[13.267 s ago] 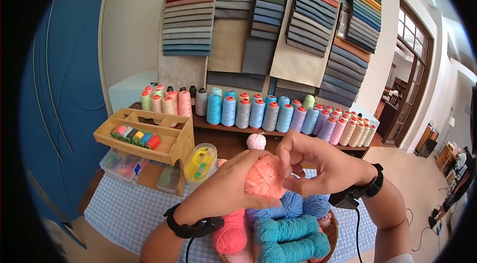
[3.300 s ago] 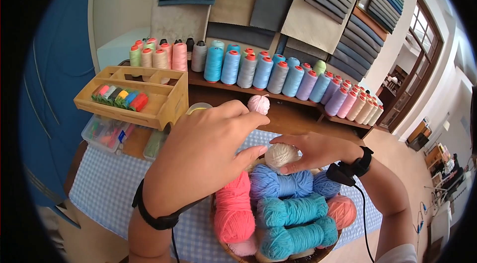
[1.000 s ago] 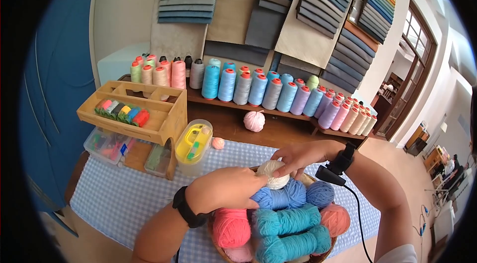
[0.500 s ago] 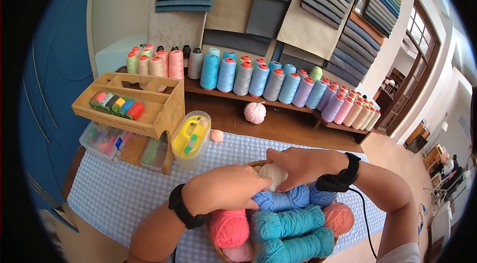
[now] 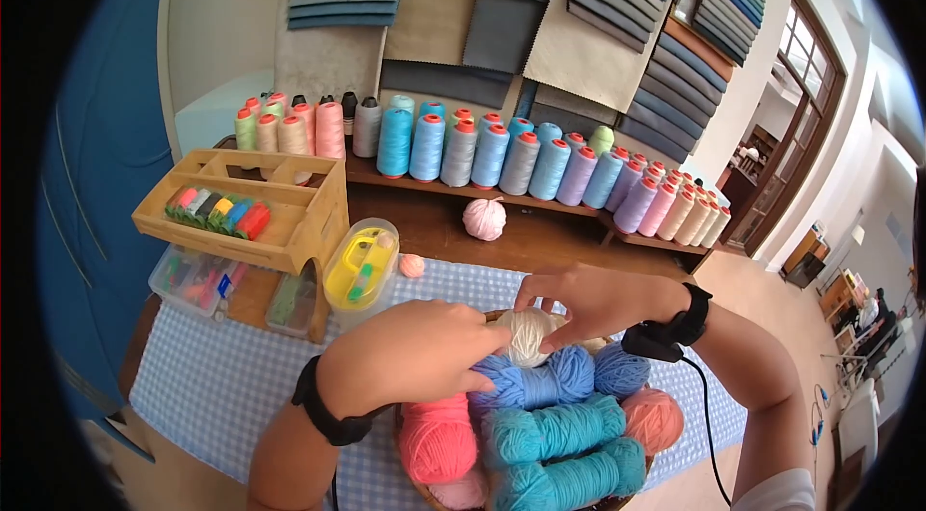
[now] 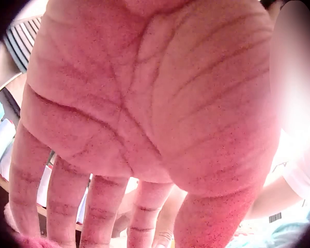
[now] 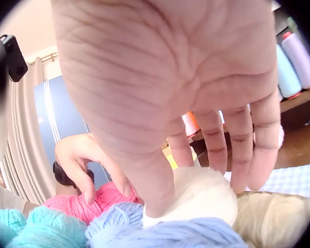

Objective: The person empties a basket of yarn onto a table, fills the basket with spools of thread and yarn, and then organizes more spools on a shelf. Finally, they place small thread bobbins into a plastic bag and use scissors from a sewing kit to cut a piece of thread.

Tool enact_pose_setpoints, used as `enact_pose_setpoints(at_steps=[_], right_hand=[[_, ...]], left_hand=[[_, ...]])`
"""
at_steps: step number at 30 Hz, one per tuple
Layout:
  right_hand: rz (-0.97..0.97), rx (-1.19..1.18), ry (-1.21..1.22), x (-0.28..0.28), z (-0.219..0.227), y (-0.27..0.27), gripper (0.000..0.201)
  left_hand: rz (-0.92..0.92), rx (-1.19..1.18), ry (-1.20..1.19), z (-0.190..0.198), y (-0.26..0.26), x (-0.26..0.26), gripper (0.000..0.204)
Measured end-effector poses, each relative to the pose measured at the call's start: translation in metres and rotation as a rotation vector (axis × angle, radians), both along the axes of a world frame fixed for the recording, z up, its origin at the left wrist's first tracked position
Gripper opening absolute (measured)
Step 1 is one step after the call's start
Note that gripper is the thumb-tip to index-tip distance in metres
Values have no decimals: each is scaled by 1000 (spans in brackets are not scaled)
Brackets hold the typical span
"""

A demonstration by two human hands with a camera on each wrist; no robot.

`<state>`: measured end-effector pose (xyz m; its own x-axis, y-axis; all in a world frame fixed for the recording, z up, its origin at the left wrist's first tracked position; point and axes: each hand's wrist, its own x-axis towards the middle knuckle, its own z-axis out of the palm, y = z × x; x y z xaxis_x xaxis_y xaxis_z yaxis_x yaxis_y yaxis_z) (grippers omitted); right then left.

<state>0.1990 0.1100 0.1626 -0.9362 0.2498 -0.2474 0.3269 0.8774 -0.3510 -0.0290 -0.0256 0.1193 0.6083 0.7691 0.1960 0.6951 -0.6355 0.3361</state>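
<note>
In the head view a cream ball of yarn (image 5: 528,337) sits at the back of a wicker basket (image 5: 410,472). My right hand (image 5: 603,303) straddles this ball, thumb on the near side and fingers on the far side; the right wrist view shows the thumb against the cream yarn ball (image 7: 201,194). My left hand (image 5: 415,352) hovers palm down over the pink skein (image 5: 437,443), fingers extended and nothing held. Blue skeins (image 5: 540,381), teal skeins (image 5: 559,429) and a coral ball (image 5: 653,421) fill the basket.
A wooden organizer (image 5: 318,221) and a lidded yellow box (image 5: 362,265) stand at the left. A tiny peach ball (image 5: 412,266) lies on the checked cloth (image 5: 222,386). Behind are a pale pink ball (image 5: 484,219) and a shelf of thread cones (image 5: 490,159).
The peach ball held earlier now lies at the basket's right. The cream ball has settled at the back; my right fingers have lifted slightly off its top and my left hand has drawn back.
</note>
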Motion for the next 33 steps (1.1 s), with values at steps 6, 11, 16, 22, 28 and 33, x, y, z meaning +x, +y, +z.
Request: enact_pose_setpoints(at_steps=[6, 11, 16, 22, 28, 33], right_hand=[[51, 20, 52, 11, 20, -1, 62], [116, 8, -64, 49, 42, -7, 75], [-68, -52, -289, 101, 45, -39, 113], [-232, -119, -262, 132, 23, -70, 125], [-79, 16, -156, 139, 14, -68, 122], [-54, 4, -129, 133, 13, -72, 115]], left_hand=[[114, 69, 6, 16, -9, -18, 23], [143, 33, 47, 24, -15, -24, 30], [85, -72, 60, 26, -16, -24, 48], [33, -107, 16, 29, -14, -37, 61], [89, -230, 130, 30, -7, -32, 56], [87, -253, 112, 29, -5, -29, 51]])
